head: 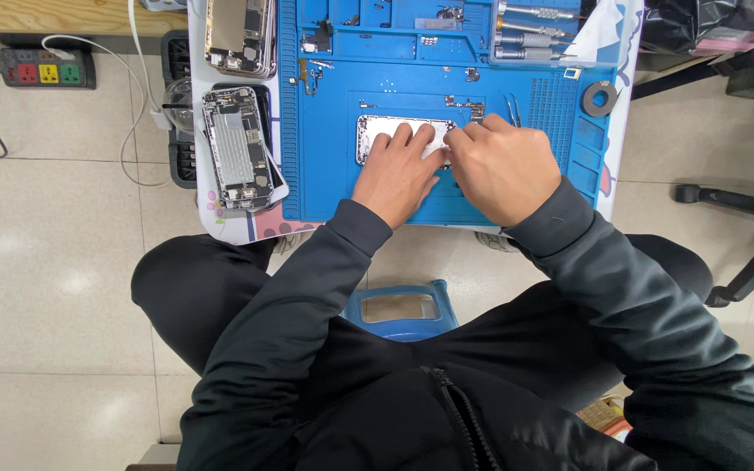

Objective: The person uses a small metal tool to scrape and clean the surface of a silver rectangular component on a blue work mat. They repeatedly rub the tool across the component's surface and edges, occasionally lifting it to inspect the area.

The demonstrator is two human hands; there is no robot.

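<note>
Right now both hands sit on the phone shell (387,131), a silver open housing lying flat near the middle of the blue repair mat (325,187). Its long axis runs left-right across the view, crosswise to the forearms.

Left hand (394,171): palm down, fingers laid out flat and slightly spread over the middle of the shell, pressing it to the mat. Not pinching anything that I can see. It covers more of the shell than the other hand does.

Right hand (501,167): curled over the shell's right end, fingertips drawn together and pointing left toward the left hand. Whether it pinches a small part or a tool, cannot tell; the fingertips are hidden under the knuckles.

So the shell lies directly under and just ahead of both hands, the exposed part sticking out to the left of the left hand.

Materials:
- shell: bright metal rim, pale glossy interior, rounded corners
- mat: matte rubbery blue, moulded ribs and small compartments along the far and right edges, loose screws and tiny brackets scattered on it
- tweezers (513,109): thin steel, just beyond the right hand
- screwdrivers (530,39): knurled metal handles, lying in the far right tray
- tape roll (599,98): small dark ring at the mat's right edge
- two more stripped phones (236,144), left of the mat, metal shields showing

Worktop under the mat is white; power strip (47,68) on the floor, far left.
</note>
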